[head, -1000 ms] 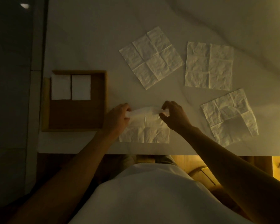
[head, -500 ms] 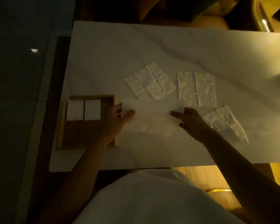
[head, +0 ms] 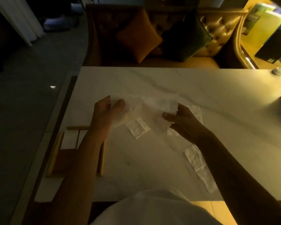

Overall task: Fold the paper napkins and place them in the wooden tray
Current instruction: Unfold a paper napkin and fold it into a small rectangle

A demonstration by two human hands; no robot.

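I hold a white paper napkin [head: 144,111] spread in the air above the table. My left hand [head: 106,111] pinches its left edge and my right hand [head: 182,121] pinches its right edge. The napkin is blurred. Below it, parts of flat unfolded napkins show on the table: one [head: 137,129] under the held sheet, one [head: 199,166] near my right forearm. The wooden tray [head: 53,158] lies at the left under my left forearm, with two folded napkins [head: 69,139] in its far left corner.
The white marble table [head: 201,98] stretches far and right. A sofa with an orange cushion [head: 139,36] and a dark cushion [head: 186,38] stands beyond the far edge. A small round object [head: 277,71] sits at the far right corner.
Both hands lifted the napkin off the table and raised it away from me, spread out. The camera tilted up, so the sofa came into view.
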